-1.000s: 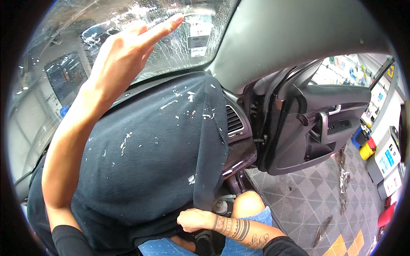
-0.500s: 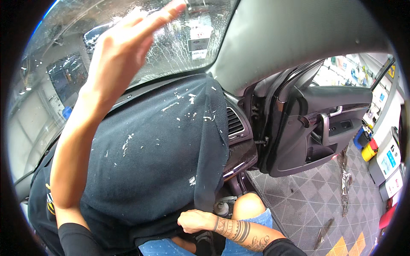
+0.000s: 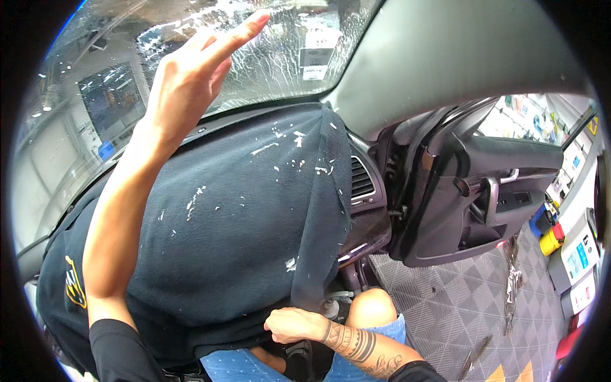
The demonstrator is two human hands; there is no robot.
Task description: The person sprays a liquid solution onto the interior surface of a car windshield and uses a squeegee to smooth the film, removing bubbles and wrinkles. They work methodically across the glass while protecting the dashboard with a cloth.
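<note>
My left hand (image 3: 191, 79) is raised against the windshield (image 3: 280, 83), its index finger stretched out along the wet, streaked glass. The other fingers are partly hidden behind it, and I see no tool in it. A large dark cloth (image 3: 248, 210) drapes over the dashboard below, scattered with white scraps (image 3: 196, 197) and flakes. By the cloth's lower edge, above my lap, my right hand (image 3: 294, 325) is closed in a fist. Whatever its curled fingers may hold is hidden. A label (image 3: 317, 57) shows at the upper right part of the glass.
To the right, the car door (image 3: 484, 191) stands open beside an air vent (image 3: 363, 178) in the dashboard. Outside lie a tiled floor (image 3: 433, 293) and a strip of crumpled dark film (image 3: 511, 286). Yellow and blue containers (image 3: 551, 237) stand at the far right.
My left hand has shifted left across the glass, away from the label, and is less blurred. My right hand stays closed near the cloth's edge. The whole view has shifted slightly.
</note>
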